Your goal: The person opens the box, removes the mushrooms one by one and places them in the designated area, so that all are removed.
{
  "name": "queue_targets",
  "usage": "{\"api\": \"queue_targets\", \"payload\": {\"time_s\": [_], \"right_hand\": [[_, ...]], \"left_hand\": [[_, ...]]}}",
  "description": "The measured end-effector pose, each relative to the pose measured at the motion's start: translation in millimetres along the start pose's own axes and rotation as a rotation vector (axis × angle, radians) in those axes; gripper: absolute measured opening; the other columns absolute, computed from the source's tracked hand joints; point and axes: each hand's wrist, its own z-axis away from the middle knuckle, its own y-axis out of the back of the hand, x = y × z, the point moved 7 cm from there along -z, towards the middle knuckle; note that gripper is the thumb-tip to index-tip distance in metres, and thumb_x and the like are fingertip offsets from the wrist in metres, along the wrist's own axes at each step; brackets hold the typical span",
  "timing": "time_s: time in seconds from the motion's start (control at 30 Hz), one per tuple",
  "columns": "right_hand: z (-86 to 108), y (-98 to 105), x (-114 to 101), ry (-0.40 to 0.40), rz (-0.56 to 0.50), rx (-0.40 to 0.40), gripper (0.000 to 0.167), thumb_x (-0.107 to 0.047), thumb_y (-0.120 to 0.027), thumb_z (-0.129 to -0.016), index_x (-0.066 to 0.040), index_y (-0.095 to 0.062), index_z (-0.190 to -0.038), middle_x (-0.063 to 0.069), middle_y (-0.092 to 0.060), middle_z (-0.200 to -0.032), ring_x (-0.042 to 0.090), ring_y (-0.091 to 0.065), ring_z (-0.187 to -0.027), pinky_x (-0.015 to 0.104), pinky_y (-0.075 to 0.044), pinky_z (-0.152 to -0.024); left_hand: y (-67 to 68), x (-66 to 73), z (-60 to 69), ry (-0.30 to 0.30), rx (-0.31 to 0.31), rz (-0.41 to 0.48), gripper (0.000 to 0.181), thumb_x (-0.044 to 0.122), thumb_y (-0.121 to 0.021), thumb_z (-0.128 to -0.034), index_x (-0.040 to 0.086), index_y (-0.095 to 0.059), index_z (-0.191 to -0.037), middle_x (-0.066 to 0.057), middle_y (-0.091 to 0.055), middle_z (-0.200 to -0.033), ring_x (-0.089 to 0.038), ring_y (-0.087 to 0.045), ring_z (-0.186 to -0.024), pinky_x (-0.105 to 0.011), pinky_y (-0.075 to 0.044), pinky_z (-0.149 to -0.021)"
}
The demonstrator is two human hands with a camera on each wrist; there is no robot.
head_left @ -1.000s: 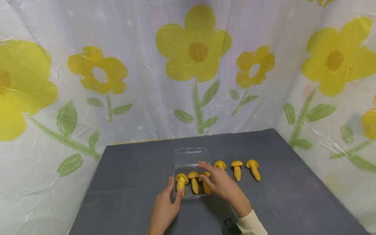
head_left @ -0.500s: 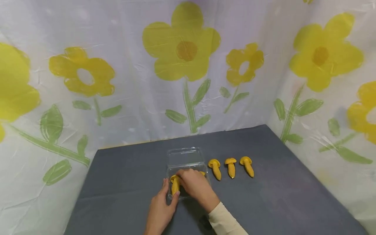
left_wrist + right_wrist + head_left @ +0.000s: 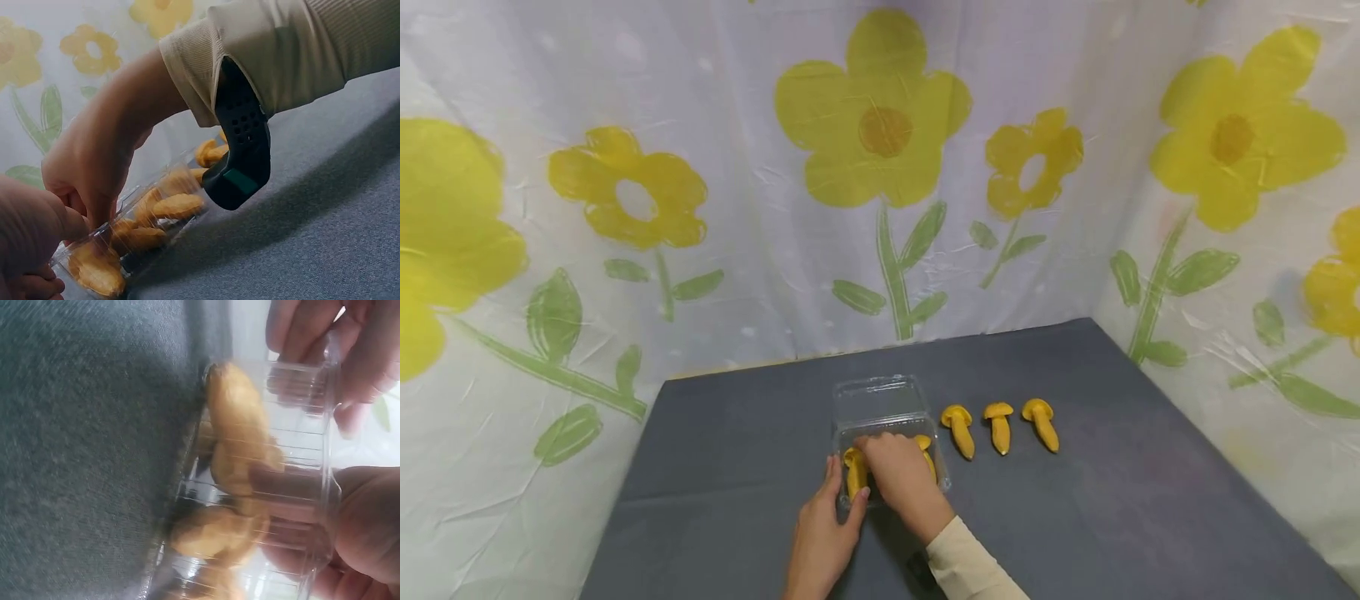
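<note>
A hinged clear plastic container (image 3: 880, 402) lies with its lid folded back. Yellow mushrooms lie in its tray, one (image 3: 856, 479) at the left and another (image 3: 923, 443) at the right. My left hand (image 3: 824, 533) holds the tray's front left corner, thumb in front and fingers along the side. From above, my right hand (image 3: 898, 475) reaches into the tray, its fingers pinching a middle mushroom (image 3: 215, 534), which the hand hides in the head view. Through the clear wall in the left wrist view, mushrooms (image 3: 178, 206) show lying side by side.
Three more yellow mushrooms, the nearest one (image 3: 958, 432) just right of the container, lie in a row on the dark grey table (image 3: 737, 467). A flower-printed curtain (image 3: 760, 275) stands behind and at the sides. A black band (image 3: 240, 137) circles the right wrist.
My right hand has moved left and down from the right-hand mushroom into the tray's middle, its fingers closing inward. My left hand stays at the corner. The head view has shifted slightly.
</note>
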Motion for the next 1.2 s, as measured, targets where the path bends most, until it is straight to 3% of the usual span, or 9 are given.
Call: {"api": "queue_targets", "payload": {"time_s": [0.2, 0.37, 0.5, 0.73, 0.93, 1.07, 1.2], "right_hand": [[0.0, -1, 3, -0.034, -0.055, 0.022, 0.020, -0.010, -0.082, -0.090, -0.025, -0.083, -0.103, -0.004, -0.077, -0.084, 0.020, -0.071, -0.071, 0.036, -0.057, -0.059], [-6.1, 1, 9, -0.051, -0.211, 0.025, 0.012, -0.015, -0.079, -0.096, -0.019, -0.084, -0.106, -0.004, -0.080, -0.095, 0.017, -0.075, -0.080, 0.034, -0.062, -0.070], [-9.5, 3, 13, -0.054, -0.334, 0.050, 0.014, -0.014, -0.077, -0.098, -0.015, -0.083, -0.111, -0.002, -0.081, -0.100, 0.013, -0.075, -0.083, 0.030, -0.061, -0.071], [3.1, 7, 30, -0.159, -0.551, 0.074, 0.020, -0.010, -0.077, -0.098, -0.016, -0.083, -0.117, -0.001, -0.081, -0.108, 0.011, -0.075, -0.084, 0.025, -0.060, -0.068], [9.3, 23, 44, -0.148, -0.734, 0.116, 0.024, -0.006, -0.073, -0.101, -0.012, -0.080, -0.122, 0.003, -0.080, -0.114, 0.016, -0.078, -0.092, 0.022, -0.062, -0.075], [15.8, 39, 58, -0.192, -0.794, 0.173, 0.026, -0.005, -0.072, -0.101, -0.012, -0.079, -0.124, 0.005, -0.080, -0.114, 0.019, -0.079, -0.088, 0.020, -0.060, -0.070], [24.1, 53, 73, -0.249, -0.773, 0.254, 0.025, -0.004, -0.071, -0.101, -0.012, -0.080, -0.123, 0.005, -0.081, -0.111, 0.015, -0.074, -0.073, 0.020, -0.055, -0.058]], "left_hand": [[0.4, 1.2, 3.3, 0.017, -0.019, -0.017, 0.072, 0.034, -0.072, -0.1028, -0.004, -0.045, -0.157, -0.027, -0.044, -0.159, -0.046, -0.054, -0.139, -0.063, -0.047, -0.109], [5.4, 5.7, -0.8, -0.003, -0.039, -0.052, 0.072, 0.034, -0.071, -0.1033, -0.007, -0.044, -0.156, -0.029, -0.042, -0.159, -0.049, -0.054, -0.137, -0.063, -0.047, -0.109], [7.6, 7.2, -3.7, -0.023, -0.042, -0.109, 0.074, 0.034, -0.070, -0.1042, -0.009, -0.042, -0.156, -0.031, -0.040, -0.160, -0.050, -0.054, -0.137, -0.064, -0.048, -0.107], [-3.9, 5.8, 0.9, -0.001, -0.089, -0.178, 0.076, 0.042, -0.066, -0.1052, -0.009, -0.042, -0.156, -0.031, -0.037, -0.162, -0.051, -0.056, -0.135, -0.065, -0.050, -0.104], [-5.1, 10.9, 4.6, 0.000, -0.065, -0.197, 0.074, 0.038, -0.069, -0.1041, -0.011, -0.045, -0.154, -0.034, -0.040, -0.160, -0.053, -0.059, -0.130, -0.067, -0.052, -0.100], [-3.0, 13.6, 3.8, -0.022, -0.060, -0.221, 0.072, 0.036, -0.069, -0.1040, -0.011, -0.047, -0.153, -0.034, -0.041, -0.159, -0.053, -0.059, -0.130, -0.066, -0.052, -0.100], [-1.8, 16.5, 1.9, -0.058, -0.054, -0.219, 0.070, 0.034, -0.071, -0.1035, -0.011, -0.047, -0.153, -0.033, -0.043, -0.158, -0.051, -0.059, -0.131, -0.066, -0.052, -0.100]]}}
